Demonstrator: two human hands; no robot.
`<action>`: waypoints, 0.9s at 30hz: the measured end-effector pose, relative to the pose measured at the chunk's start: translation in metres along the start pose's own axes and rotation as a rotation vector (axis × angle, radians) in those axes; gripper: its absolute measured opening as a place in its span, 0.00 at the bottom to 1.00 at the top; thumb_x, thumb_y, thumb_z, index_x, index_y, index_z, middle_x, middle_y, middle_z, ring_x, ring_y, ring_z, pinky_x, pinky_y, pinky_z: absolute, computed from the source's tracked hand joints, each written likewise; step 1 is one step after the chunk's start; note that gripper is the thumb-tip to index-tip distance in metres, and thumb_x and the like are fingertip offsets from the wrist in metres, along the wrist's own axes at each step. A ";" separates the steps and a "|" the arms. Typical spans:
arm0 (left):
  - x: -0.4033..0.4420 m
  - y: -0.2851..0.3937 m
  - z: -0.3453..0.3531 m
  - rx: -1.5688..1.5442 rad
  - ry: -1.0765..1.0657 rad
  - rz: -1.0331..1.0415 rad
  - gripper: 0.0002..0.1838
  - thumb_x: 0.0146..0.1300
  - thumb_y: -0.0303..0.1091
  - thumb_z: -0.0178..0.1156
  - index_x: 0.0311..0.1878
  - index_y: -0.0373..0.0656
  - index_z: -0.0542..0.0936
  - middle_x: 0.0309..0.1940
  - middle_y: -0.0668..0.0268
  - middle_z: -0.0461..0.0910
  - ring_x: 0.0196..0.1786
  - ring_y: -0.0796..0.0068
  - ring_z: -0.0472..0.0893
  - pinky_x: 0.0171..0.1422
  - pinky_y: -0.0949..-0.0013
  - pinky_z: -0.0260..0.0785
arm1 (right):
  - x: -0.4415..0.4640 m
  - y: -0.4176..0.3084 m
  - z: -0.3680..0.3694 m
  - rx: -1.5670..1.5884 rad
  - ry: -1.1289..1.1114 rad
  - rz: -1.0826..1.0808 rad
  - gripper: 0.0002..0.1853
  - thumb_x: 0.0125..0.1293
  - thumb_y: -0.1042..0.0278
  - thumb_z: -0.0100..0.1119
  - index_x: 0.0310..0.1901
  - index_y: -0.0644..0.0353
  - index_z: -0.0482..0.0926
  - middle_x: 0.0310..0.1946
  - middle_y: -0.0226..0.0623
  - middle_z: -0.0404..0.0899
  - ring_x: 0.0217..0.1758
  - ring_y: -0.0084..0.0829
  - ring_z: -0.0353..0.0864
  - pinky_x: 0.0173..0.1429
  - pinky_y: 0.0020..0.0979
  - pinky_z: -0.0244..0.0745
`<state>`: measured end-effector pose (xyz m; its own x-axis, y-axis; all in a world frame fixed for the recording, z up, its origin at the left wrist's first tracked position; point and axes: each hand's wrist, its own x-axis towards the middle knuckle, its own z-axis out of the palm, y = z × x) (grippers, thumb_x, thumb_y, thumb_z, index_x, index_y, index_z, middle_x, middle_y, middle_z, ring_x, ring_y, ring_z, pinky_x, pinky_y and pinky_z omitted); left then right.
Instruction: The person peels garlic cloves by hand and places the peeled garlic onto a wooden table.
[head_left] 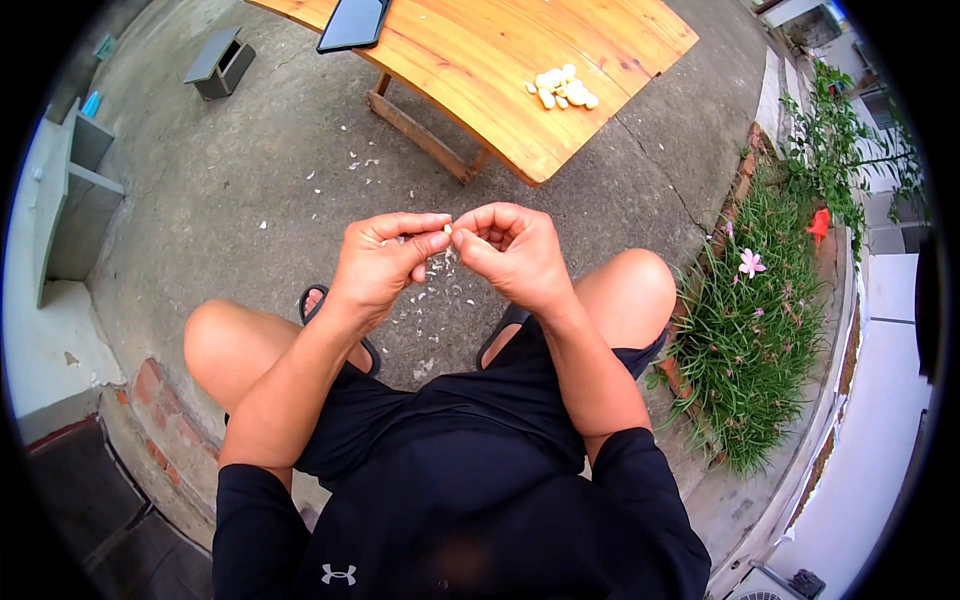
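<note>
A small pale garlic clove point(448, 229) is pinched between the fingertips of both hands, mostly covered by them. My left hand point(385, 262) closes thumb and forefinger on it from the left. From the right, my right hand point(512, 252) holds it with thumb and curled fingers. Both hands are over the ground between my knees. Ahead on the wooden table point(480, 60), a small heap of peeled garlic cloves point(562, 87) lies near the right corner.
A dark phone point(354, 24) lies on the table's left part. White skin flakes point(430, 300) litter the concrete below my hands. A grey box point(220, 64) stands at upper left. To the right is a planted bed point(750, 330) with a pink flower point(751, 263).
</note>
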<state>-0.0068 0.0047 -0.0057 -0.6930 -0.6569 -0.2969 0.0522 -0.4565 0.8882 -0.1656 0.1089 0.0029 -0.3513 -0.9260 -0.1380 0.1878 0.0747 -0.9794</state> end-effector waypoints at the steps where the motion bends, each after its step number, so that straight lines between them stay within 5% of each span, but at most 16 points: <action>1: 0.001 -0.001 -0.001 0.021 -0.003 0.033 0.10 0.65 0.22 0.70 0.48 0.37 0.88 0.37 0.65 0.87 0.25 0.85 0.76 0.27 0.82 0.67 | 0.000 0.001 -0.001 -0.012 0.006 -0.010 0.05 0.67 0.76 0.68 0.40 0.67 0.84 0.31 0.27 0.84 0.31 0.12 0.79 0.35 0.18 0.75; 16: 0.000 -0.004 0.001 0.063 -0.016 0.138 0.10 0.64 0.20 0.69 0.48 0.39 0.89 0.38 0.66 0.87 0.25 0.86 0.76 0.28 0.82 0.67 | -0.002 0.001 -0.001 -0.047 -0.006 -0.037 0.04 0.69 0.76 0.66 0.41 0.66 0.83 0.32 0.25 0.82 0.32 0.11 0.77 0.34 0.16 0.72; 24: -0.001 0.003 -0.004 -0.043 -0.034 -0.036 0.11 0.68 0.27 0.68 0.52 0.37 0.85 0.31 0.69 0.85 0.23 0.88 0.76 0.20 0.84 0.60 | -0.001 0.005 -0.002 -0.090 -0.038 -0.075 0.08 0.68 0.77 0.68 0.47 0.68 0.83 0.34 0.27 0.84 0.36 0.13 0.79 0.39 0.17 0.75; 27: -0.001 0.004 -0.004 -0.094 -0.026 -0.066 0.11 0.69 0.30 0.69 0.52 0.38 0.85 0.30 0.69 0.84 0.22 0.89 0.76 0.18 0.84 0.57 | 0.000 0.004 0.001 -0.149 -0.018 -0.220 0.06 0.65 0.73 0.69 0.41 0.66 0.86 0.31 0.27 0.84 0.31 0.11 0.78 0.35 0.18 0.74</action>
<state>-0.0031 0.0010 -0.0028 -0.7158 -0.6082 -0.3430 0.0721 -0.5530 0.8300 -0.1638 0.1083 -0.0006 -0.3519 -0.9325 0.0816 -0.0287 -0.0764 -0.9967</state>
